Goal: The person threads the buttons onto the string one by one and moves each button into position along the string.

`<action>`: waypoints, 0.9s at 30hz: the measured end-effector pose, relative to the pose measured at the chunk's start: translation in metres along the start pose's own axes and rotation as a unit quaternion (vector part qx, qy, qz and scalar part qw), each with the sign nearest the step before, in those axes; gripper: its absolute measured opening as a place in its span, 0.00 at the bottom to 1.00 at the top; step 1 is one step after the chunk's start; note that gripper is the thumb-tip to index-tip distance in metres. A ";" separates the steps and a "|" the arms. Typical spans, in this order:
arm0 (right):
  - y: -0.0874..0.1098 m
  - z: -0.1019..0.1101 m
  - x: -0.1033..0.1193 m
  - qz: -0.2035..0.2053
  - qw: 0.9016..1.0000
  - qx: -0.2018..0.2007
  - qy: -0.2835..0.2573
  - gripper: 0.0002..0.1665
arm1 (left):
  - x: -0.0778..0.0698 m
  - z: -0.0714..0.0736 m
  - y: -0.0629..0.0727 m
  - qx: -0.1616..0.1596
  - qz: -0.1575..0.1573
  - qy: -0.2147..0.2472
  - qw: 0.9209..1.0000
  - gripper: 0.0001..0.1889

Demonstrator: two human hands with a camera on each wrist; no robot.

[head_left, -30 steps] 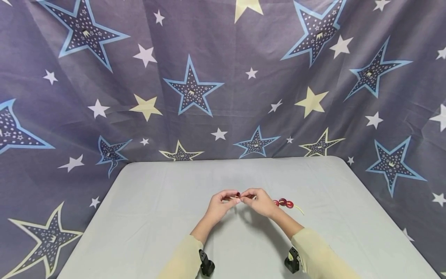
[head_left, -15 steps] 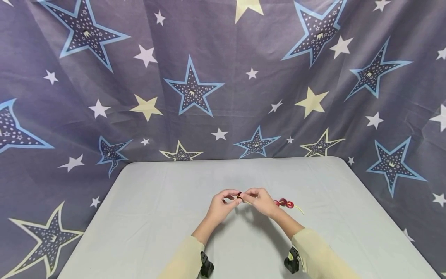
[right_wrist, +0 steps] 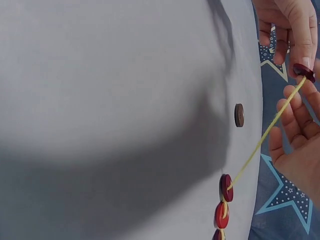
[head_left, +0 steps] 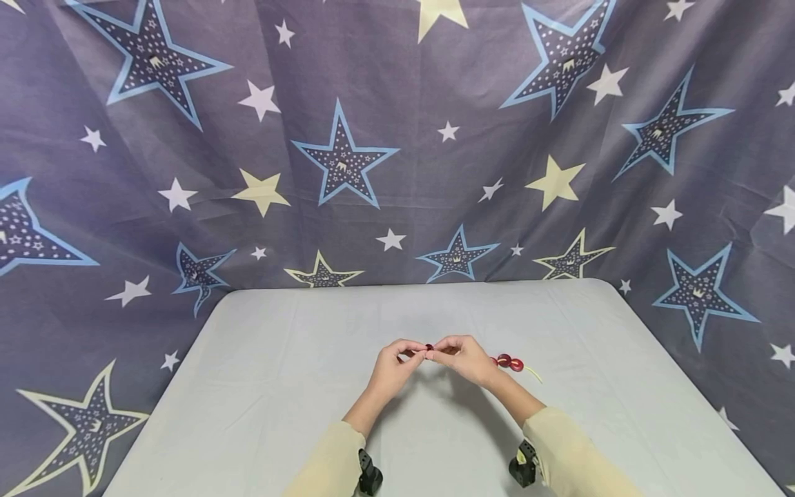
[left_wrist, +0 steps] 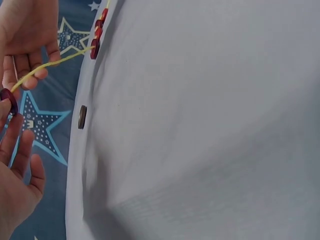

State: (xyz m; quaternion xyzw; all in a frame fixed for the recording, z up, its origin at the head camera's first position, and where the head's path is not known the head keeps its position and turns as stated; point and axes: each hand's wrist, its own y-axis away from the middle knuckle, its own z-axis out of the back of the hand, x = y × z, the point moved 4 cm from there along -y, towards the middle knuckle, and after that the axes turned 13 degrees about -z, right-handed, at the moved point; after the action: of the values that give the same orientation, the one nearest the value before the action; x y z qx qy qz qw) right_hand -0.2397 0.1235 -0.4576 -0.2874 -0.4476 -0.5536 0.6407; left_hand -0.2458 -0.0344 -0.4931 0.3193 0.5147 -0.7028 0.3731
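In the head view my left hand [head_left: 397,366] and right hand [head_left: 462,359] meet fingertip to fingertip above the table around a dark red button [head_left: 429,348]. The left thumb and fingers pinch this button [right_wrist: 303,73]. The right fingertips grip right at its edge, partly out of frame in both wrist views. A yellow string [right_wrist: 267,130] runs from the button past the right hand's loosely spread fingers to a row of threaded red buttons [right_wrist: 223,215]. That row lies to the right of the right hand, its yellow tail [head_left: 533,374] trailing on the cloth.
A loose brown button [right_wrist: 239,115] stands out on the pale tablecloth [left_wrist: 200,75] in both wrist views. In the head view it is hidden. A star-patterned curtain [head_left: 397,193] hangs behind the table's far edge.
The right fingertips have closed in on the button, which has shifted slightly right and turned. String visible between the hands half a second ago is now covered. The row of buttons stays put.
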 end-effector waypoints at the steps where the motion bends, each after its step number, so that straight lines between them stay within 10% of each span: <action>1: -0.002 0.000 -0.003 0.010 1.000 -0.002 0.005 0.12 | 0.000 0.000 0.000 -0.001 0.000 0.000 1.000 0.06; 18: -0.007 -0.001 -0.006 0.071 0.991 -0.062 0.094 0.16 | -0.020 0.005 0.001 0.004 0.024 -0.012 1.000 0.06; 27: -0.006 -0.003 -0.001 0.108 0.985 -0.062 0.117 0.16 | 0.002 0.001 0.002 0.008 0.017 -0.003 1.000 0.06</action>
State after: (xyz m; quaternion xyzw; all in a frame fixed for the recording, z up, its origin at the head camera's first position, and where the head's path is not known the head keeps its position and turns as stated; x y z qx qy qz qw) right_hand -0.2442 0.1200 -0.4609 -0.3063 -0.3007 -0.5378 0.7257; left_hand -0.2452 -0.0364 -0.4949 0.3290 0.5025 -0.7014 0.3838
